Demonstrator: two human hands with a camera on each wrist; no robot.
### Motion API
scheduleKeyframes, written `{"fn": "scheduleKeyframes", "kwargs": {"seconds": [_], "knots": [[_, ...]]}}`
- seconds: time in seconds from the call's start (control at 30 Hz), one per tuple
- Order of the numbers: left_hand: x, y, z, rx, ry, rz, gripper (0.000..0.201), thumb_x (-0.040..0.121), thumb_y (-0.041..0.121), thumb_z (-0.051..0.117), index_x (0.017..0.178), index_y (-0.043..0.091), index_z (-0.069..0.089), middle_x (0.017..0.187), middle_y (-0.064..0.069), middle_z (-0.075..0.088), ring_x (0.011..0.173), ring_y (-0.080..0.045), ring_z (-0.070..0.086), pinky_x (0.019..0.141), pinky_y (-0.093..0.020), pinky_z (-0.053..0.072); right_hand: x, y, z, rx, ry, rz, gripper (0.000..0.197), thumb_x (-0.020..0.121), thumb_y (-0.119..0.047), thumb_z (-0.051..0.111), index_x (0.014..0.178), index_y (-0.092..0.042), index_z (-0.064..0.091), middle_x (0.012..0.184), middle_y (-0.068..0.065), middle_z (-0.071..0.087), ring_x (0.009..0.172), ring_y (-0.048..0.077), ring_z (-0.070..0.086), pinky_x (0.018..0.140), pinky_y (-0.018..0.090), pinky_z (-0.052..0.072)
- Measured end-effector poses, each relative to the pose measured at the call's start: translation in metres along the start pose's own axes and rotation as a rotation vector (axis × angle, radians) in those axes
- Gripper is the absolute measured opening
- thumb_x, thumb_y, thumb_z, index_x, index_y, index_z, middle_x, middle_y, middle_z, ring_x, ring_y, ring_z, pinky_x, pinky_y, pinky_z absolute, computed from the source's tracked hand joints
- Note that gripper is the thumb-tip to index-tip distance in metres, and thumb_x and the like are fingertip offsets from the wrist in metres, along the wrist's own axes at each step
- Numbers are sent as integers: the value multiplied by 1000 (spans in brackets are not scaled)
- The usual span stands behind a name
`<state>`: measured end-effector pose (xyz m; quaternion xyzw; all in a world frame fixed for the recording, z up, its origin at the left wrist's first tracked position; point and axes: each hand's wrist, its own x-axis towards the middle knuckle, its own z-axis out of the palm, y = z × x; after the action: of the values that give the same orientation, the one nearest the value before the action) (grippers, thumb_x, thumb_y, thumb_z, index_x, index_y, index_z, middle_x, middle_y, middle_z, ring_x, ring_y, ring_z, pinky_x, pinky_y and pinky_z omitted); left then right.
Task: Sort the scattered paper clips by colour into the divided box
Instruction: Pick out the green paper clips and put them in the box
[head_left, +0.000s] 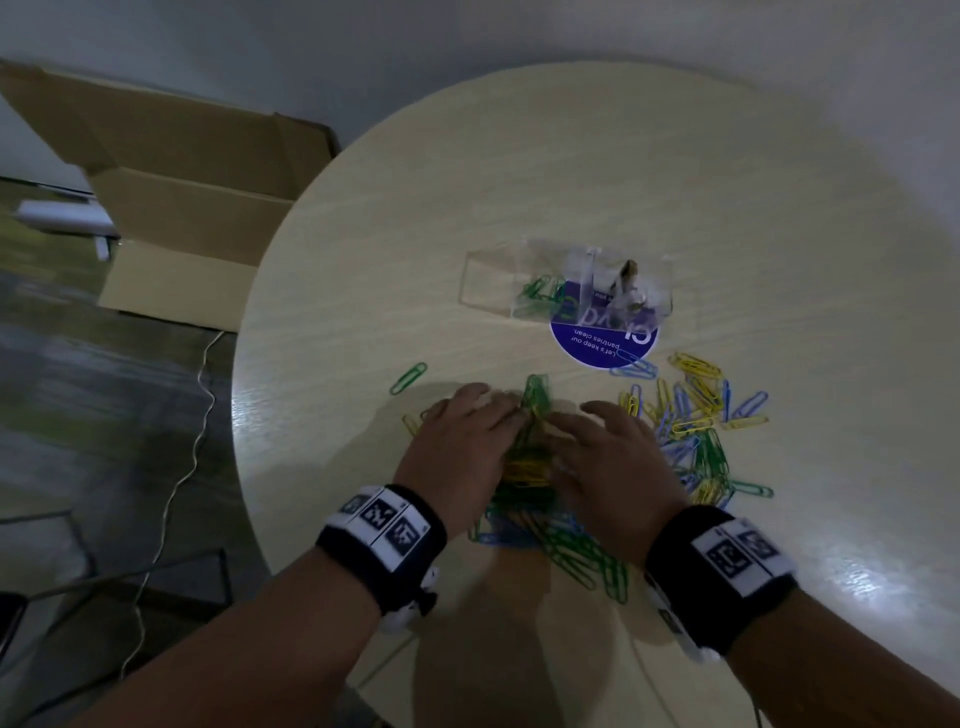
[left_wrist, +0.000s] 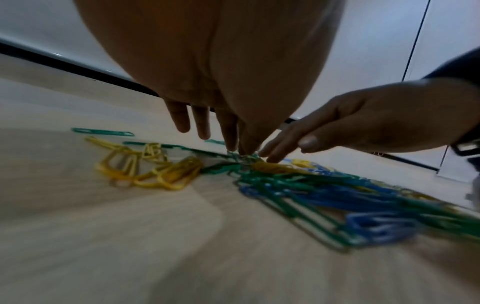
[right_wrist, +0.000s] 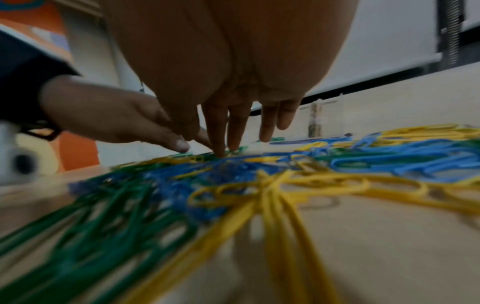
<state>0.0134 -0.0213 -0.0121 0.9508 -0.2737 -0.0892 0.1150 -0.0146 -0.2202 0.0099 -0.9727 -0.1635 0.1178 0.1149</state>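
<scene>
Right now a small bunch of green clips (head_left: 536, 397) lies on the table (head_left: 571, 171) between the two sets of fingertips, long axes pointing away toward the divided box (head_left: 566, 283), which sits well beyond the hands. Left hand (head_left: 457, 447) and right hand (head_left: 608, 457) are equally near, fingers straight, pressing the bunch together from either side. Mixed green, blue and yellow clips (head_left: 691, 415) lie around. Green clips already sit in one compartment.
</scene>
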Motion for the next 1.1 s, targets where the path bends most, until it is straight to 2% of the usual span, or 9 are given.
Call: {"fn": "scheduleKeyframes", "kwargs": {"seconds": [0.13, 0.23, 0.33, 0.43, 0.5, 0.63, 0.7, 0.87, 1.1], "knots": [[8, -13, -3, 34, -18, -132, 52, 90, 19, 54, 141, 22, 45, 150, 6, 42, 139, -29, 32, 107, -48, 33, -19, 3, 11, -19, -164, 40, 55, 86, -63, 35, 137, -42, 42, 155, -7, 28, 143, 36, 20, 111, 53, 25], [9, -18, -7, -28, 59, -161, 44, 91, 18, 53, 135, 23, 52, 146, 8, 47, 140, -28, 31, 107, -48, 32, -41, 15, 15, 23, -164, 74, 56, 85, -71, 33, 137, -50, 36, 160, -4, 10, 147, 31, 1, 115, 51, 16], [5, -26, -13, -93, 176, -207, 35, 91, 19, 52, 125, 25, 60, 133, 6, 59, 127, -28, 45, 101, -46, 42, -49, 26, 7, 148, -30, 139, 41, 82, -63, 50, 117, -44, 61, 155, 4, 27, 143, 34, 18, 111, 47, 25], [2, -47, -25, -72, 263, -390, 24, 90, 22, 57, 112, 23, 66, 110, -3, 65, 103, -31, 50, 84, -45, 48, -30, 38, -1, 206, 213, 156, 28, 79, -40, 65, 103, -27, 70, 121, 5, 61, 114, 30, 52, 98, 36, 35], [1, -63, -29, -54, 249, -475, 25, 89, 22, 60, 114, 19, 67, 107, -9, 63, 100, -35, 51, 81, -45, 48, -6, 39, -4, 234, 269, 183, 26, 80, -32, 68, 102, -18, 70, 103, 6, 67, 99, 28, 57, 91, 34, 36], [5, -78, -28, -88, 121, -454, 25, 90, 18, 60, 114, 14, 67, 108, -11, 61, 98, -34, 54, 80, -43, 50, 37, 27, -5, 287, 33, 293, 38, 81, -31, 69, 116, -16, 64, 111, 11, 59, 103, 31, 55, 91, 38, 44], [11, -82, -28, -99, 79, -448, 18, 90, 15, 58, 106, 14, 67, 104, -8, 60, 97, -30, 55, 78, -39, 49, 50, 21, -4, 251, -49, 275, 30, 82, -26, 65, 110, -16, 65, 107, 11, 58, 101, 32, 56, 88, 38, 47], [17, -81, -34, -186, -6, -437, 6, 91, 15, 55, 91, 17, 61, 98, -5, 57, 94, -25, 54, 80, -35, 47, 61, 16, -10, 341, -106, 366, 14, 79, -21, 65, 92, -19, 63, 100, 9, 61, 92, 28, 59, 81, 39, 51], [-1, -63, -28, -229, -10, -296, 19, 89, 19, 64, 106, 12, 70, 94, -8, 66, 91, -27, 58, 76, -34, 45, 62, -15, -5, 376, -154, 385, 24, 81, -36, 67, 92, -18, 57, 97, 6, 57, 90, 27, 56, 77, 34, 46]]}}
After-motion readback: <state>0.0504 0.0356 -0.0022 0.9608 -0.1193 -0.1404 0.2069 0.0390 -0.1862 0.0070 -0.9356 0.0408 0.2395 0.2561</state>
